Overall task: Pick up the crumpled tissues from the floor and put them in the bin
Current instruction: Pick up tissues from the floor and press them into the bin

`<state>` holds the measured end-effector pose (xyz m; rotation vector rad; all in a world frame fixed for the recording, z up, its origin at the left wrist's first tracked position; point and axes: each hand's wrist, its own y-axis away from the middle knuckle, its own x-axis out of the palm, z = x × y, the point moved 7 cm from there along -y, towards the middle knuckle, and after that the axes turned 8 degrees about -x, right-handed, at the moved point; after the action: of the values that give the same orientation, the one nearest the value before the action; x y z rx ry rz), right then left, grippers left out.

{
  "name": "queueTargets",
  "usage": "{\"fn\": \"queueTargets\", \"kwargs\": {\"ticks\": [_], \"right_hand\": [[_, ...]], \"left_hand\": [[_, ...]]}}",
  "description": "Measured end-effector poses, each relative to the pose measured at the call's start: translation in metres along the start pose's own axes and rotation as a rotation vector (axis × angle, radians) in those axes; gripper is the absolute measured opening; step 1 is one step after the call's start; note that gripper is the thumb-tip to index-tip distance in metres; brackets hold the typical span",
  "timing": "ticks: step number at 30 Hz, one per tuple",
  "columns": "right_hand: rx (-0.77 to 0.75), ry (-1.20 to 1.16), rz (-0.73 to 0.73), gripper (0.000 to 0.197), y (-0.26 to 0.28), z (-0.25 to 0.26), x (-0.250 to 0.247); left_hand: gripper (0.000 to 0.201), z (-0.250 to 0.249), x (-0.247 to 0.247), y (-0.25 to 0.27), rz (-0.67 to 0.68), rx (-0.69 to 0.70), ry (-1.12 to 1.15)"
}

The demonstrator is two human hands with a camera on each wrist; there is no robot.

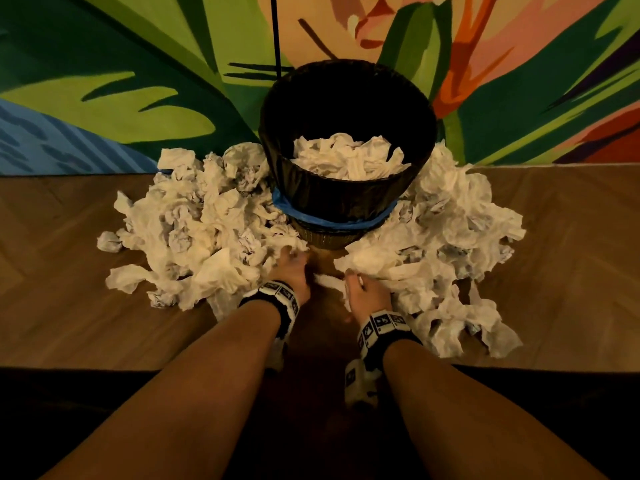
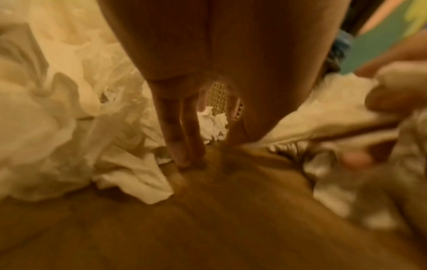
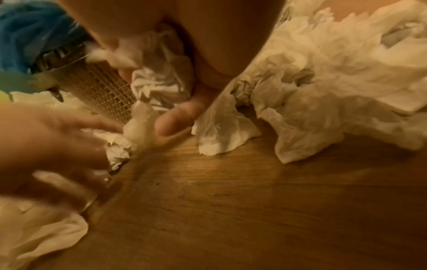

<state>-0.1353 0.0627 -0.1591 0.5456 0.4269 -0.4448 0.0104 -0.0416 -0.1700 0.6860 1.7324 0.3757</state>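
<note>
A bin with a black liner stands on the wooden floor, with crumpled tissues inside it. More tissues lie heaped to its left and right. My left hand is low in front of the bin at the edge of the left heap. Its fingers point straight down onto the floor and hold nothing. My right hand is beside it at the edge of the right heap. Its thumb and fingers curl round a crumpled tissue.
The bin's woven base sits just beyond both hands, with a blue band round the liner. A painted wall rises behind, and a thin black pole stands by it. Bare floor shows between my forearms.
</note>
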Motion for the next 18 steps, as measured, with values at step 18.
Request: {"fn": "queueTargets", "kwargs": {"ticks": [18], "right_hand": [[-0.018,-0.117,-0.129,0.028,-0.012,0.013,0.002]], "left_hand": [[0.021,-0.001,-0.006,0.04,-0.181,0.254,-0.099]]}}
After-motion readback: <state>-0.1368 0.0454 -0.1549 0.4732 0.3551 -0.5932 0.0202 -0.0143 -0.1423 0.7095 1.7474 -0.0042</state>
